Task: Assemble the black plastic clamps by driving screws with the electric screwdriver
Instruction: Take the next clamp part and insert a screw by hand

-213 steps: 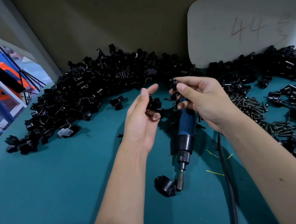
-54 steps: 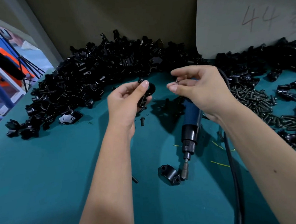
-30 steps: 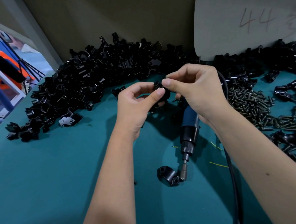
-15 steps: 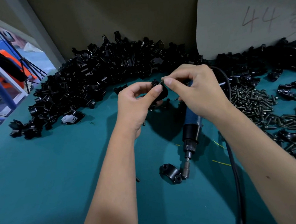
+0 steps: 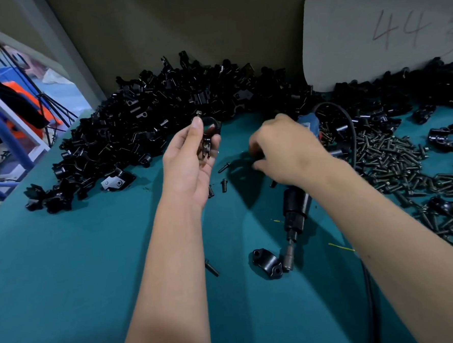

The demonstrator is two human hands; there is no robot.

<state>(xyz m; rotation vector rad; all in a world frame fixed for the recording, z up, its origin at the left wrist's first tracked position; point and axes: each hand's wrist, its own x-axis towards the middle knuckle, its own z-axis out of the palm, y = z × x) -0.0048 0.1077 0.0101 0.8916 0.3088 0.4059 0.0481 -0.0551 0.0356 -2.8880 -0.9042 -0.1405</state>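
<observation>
My left hand (image 5: pixel 190 160) holds a black plastic clamp (image 5: pixel 211 124) up above the teal mat, gripped between thumb and fingers, with a screw (image 5: pixel 198 112) standing out of its top. My right hand (image 5: pixel 287 149) is low over the mat, blurred, with its fingers curled down toward a dark spot by some loose screws (image 5: pixel 224 184). I cannot tell whether it holds anything. The electric screwdriver (image 5: pixel 295 207) lies on the mat under that hand, blue at the back, black toward the front. Its bit touches a separate clamp half (image 5: pixel 266 263).
A big heap of black clamp parts (image 5: pixel 150 117) runs along the back wall. A spread of screws (image 5: pixel 389 158) covers the right side. The screwdriver's cable (image 5: pixel 369 295) trails along my right forearm. A white board (image 5: pixel 370 30) leans at the back right. One screw (image 5: pixel 211 267) lies near my left forearm.
My hands were together at the clamp, the right one pinching a screw into it. Now the right hand has dropped to the mat, and the left keeps the clamp up with the screw in it.
</observation>
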